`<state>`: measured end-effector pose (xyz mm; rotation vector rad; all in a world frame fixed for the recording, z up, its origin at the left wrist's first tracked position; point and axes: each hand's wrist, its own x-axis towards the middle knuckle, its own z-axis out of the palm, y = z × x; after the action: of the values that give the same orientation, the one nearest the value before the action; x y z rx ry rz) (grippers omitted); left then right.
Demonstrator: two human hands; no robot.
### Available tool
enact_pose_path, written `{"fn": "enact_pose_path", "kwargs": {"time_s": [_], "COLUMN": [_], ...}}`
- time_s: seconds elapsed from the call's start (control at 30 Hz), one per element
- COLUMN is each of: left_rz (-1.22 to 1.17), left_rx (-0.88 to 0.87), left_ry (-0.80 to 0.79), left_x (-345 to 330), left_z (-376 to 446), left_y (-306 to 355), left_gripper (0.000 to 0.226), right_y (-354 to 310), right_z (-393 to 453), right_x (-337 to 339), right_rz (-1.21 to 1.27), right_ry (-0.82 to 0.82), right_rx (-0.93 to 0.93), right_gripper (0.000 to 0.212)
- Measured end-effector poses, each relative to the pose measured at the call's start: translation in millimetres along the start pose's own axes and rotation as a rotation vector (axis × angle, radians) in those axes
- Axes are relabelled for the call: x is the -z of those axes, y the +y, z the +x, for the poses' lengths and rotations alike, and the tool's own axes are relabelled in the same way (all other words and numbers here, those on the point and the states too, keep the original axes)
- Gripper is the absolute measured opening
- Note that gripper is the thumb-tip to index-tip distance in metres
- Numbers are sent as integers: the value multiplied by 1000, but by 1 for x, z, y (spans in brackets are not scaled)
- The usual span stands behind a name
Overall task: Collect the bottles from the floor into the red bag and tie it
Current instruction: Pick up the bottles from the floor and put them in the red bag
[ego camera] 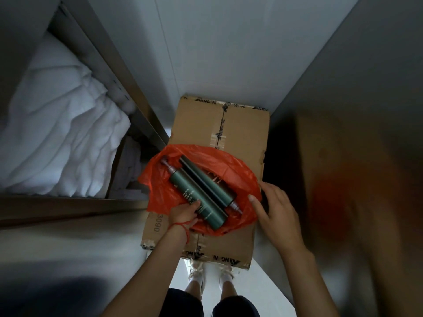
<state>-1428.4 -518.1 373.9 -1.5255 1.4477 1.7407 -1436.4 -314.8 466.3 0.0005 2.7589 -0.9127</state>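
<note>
Two bottles in our crinkly red plastic bag (238, 170) on the taped brown cardboard box (242, 131).
Left hand (183, 212) clamped on the green cylindrical pump bottle (199, 197), beside the dark pump bottle (210, 181); right hand (277, 213) spread open at the bag's right edge.

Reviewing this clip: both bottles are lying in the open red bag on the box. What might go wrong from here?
The red bag lies spread flat, so the green bottle and dark bottle might roll out when its edges are gathered. The pump nozzles could snag or pierce the thin plastic. Only the left hand grips a bottle; the right hand hovers open.
</note>
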Motion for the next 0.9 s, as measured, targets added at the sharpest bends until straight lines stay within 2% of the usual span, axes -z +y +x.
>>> {"fn": "enact_pose_path", "kwargs": {"time_s": [0.07,0.13,0.23,0.33,0.43,0.53,0.63,0.9], "left_rz": [62,155,409,771,1103,1302,1393,1317], "left_rx": [-68,-218,-590,-975,-1235,-1327,-1333,-1316], "left_ry": [13,33,6,-12,19,28,25,60], "left_x": [4,9,21,34,47,60,73,96], "left_z": [-10,-27,-61,-90,-108,-120,-133,-181], "left_y": [4,7,12,17,22,23,21,-2], "left_gripper": [16,7,26,39,47,51,55,67], "right_y": [-4,-9,-17,-26,-34,-40,-44,-52], "right_z": [-3,-7,-16,-29,-48,-71,-91,-138], "right_x": [0,1,0,-1,-2,1,9,37], "right_rz": [-6,-32,-78,-147,-216,-219,-225,-276], "right_ry": [-6,-13,-15,-15,8,62,81,120], "right_rx": [6,12,24,30,24,-1,-9,61], "right_gripper": [49,49,49,51,55,56,57,55]}}
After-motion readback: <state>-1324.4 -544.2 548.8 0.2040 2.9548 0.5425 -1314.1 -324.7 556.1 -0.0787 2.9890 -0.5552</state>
